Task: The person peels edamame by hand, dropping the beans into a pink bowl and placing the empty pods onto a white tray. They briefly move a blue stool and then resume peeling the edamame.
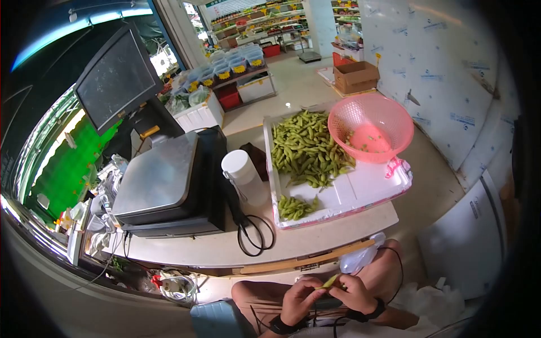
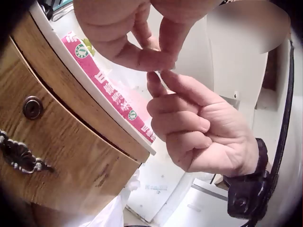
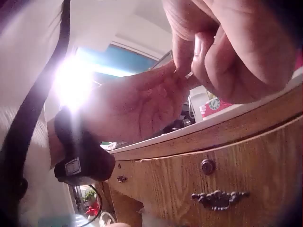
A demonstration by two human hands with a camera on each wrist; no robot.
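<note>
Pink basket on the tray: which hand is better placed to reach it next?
Probably the right hand: the basket stands on the tray's right side, nearer that hand than the left hand, though both are busy at a green pod.

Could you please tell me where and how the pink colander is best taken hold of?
I would pinch the pink colander by its rim, from the person's right, with fingers inside and thumb outside: it sits mouth up, that edge looks free, and green pods crowd its left.
</note>
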